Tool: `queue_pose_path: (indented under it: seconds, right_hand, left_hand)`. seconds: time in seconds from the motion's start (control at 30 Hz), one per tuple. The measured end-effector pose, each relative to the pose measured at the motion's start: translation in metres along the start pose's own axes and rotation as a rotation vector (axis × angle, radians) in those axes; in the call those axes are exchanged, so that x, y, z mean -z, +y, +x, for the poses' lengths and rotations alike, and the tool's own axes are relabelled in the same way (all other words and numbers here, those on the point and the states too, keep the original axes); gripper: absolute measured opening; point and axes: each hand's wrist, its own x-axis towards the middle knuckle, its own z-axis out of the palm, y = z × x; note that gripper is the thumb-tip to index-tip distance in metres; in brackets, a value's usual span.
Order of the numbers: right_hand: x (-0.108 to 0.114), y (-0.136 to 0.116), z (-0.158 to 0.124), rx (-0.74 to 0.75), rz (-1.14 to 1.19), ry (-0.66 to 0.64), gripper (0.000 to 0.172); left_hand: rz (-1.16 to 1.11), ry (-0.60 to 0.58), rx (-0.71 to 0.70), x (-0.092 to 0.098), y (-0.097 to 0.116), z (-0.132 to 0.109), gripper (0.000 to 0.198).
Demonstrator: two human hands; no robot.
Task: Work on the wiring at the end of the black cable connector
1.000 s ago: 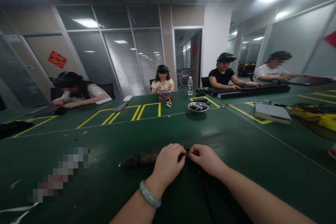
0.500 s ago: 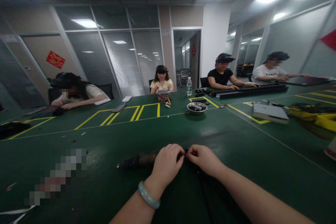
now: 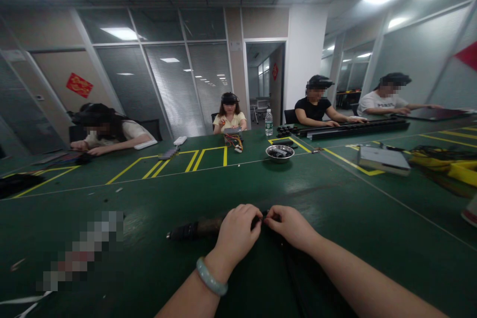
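Observation:
A dark, cylindrical tool that looks like an electric screwdriver (image 3: 201,228) lies on the green table, its small metal tip pointing left. My left hand (image 3: 240,228), with a pale green bangle on the wrist, is curled over its rear end, thumb and fingers closed. Close by on the right, my right hand (image 3: 288,223) pinches something small and dark at the tool's back end; the fingertips hide what it is. A black cord (image 3: 292,273) runs from beneath the right hand toward the bottom edge.
A metal bowl (image 3: 279,154) with dark parts stands ahead, near a water bottle (image 3: 269,123). On the left lies a blurred-out strip (image 3: 82,253) with white cords. A silvery box (image 3: 383,160) and yellow-black items (image 3: 447,164) lie to the right. Several people sit across the table.

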Motion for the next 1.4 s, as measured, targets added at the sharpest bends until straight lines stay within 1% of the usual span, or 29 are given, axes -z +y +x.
queue_pose_path:
  seconds: [0.23,0.6,0.97,1.2,1.4]
  right_hand:
    - [-0.0014,0.0002,0.0013,0.015,-0.025,0.023,0.014]
    - [0.0010,-0.0036,-0.0002,0.001,-0.024,0.010,0.015]
    - [0.0010,-0.0026,-0.0012,0.001,-0.008,0.007,0.016]
    - [-0.0002,-0.0028,0.0005,0.008,-0.023,0.012,0.015]
    - [-0.0003,-0.0028,0.0004,-0.007,-0.044,0.013,0.015]
  left_hand:
    - [0.054,-0.010,0.004,0.0013,0.0019,0.0006,0.013]
    - [0.037,0.003,0.003,-0.0034,-0.0019,-0.0003,0.013]
    - [0.053,-0.008,-0.004,0.0015,0.0014,-0.0010,0.014]
    - [0.085,0.018,-0.047,-0.0003,0.0030,-0.0008,0.016]
    - [0.064,0.005,0.013,-0.0003,0.0033,-0.0005,0.015]
